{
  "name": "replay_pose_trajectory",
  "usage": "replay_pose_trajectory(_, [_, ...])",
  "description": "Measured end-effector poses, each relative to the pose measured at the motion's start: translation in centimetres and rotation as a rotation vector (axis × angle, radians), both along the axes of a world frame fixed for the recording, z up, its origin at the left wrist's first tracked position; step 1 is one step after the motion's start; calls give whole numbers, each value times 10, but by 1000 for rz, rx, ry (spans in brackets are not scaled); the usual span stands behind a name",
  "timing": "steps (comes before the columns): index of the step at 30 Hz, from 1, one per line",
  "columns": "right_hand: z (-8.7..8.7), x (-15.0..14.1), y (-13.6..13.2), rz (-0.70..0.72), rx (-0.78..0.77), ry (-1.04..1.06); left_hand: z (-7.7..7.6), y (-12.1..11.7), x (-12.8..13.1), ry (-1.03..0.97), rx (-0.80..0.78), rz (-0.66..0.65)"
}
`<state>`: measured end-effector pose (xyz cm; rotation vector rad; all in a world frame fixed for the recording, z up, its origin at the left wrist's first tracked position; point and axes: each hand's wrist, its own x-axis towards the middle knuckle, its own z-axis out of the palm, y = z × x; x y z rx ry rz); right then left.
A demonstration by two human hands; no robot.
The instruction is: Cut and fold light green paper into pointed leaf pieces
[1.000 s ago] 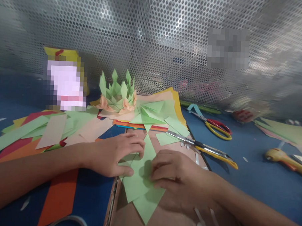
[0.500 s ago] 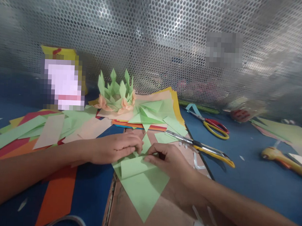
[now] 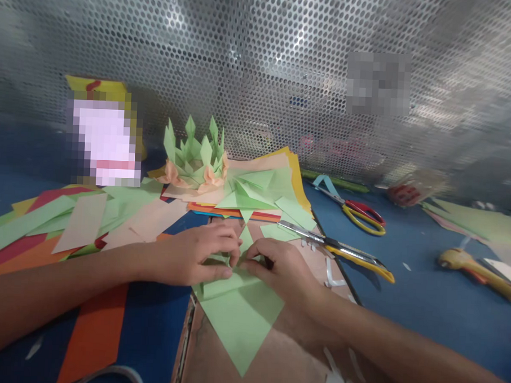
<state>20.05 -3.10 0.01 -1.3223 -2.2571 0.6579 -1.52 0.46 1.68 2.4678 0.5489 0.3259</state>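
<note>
Blue counter (image 3: 437, 301) carries the brown cardboard (image 3: 214, 359), on which the pale green paper (image 3: 242, 321) lies below my two hands, pointed end towards me and a folded band (image 3: 219, 289) across it. Judged light, thin and springy, more liable to stray creases or a tear than to slipping; best held flat near the middle and taken by the band's edge, not the point. My left hand (image 3: 199, 254) has its fingers curled with the thumb set apart, while at my right hand (image 3: 284, 269) thumb and forefinger meet by the band, and whether they pinch paper I cannot tell.
</note>
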Motion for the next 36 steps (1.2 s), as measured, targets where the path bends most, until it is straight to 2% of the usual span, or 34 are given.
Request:
replay_pose_trajectory(9, [-5, -1, 1, 33, 148, -78, -1, -2, 0, 26, 78, -16])
replay_pose_trajectory(17, [-8, 0, 1, 56, 177, -133, 1, -3, 0, 38, 168, -60])
replay_pose_trajectory(24, [-6, 0, 3, 60, 163, -151, 4, -2, -2, 94, 163, -93])
replay_pose_trajectory(36, [-11, 1, 4, 73, 222, -139, 12, -4, -1, 185, 123, -117])
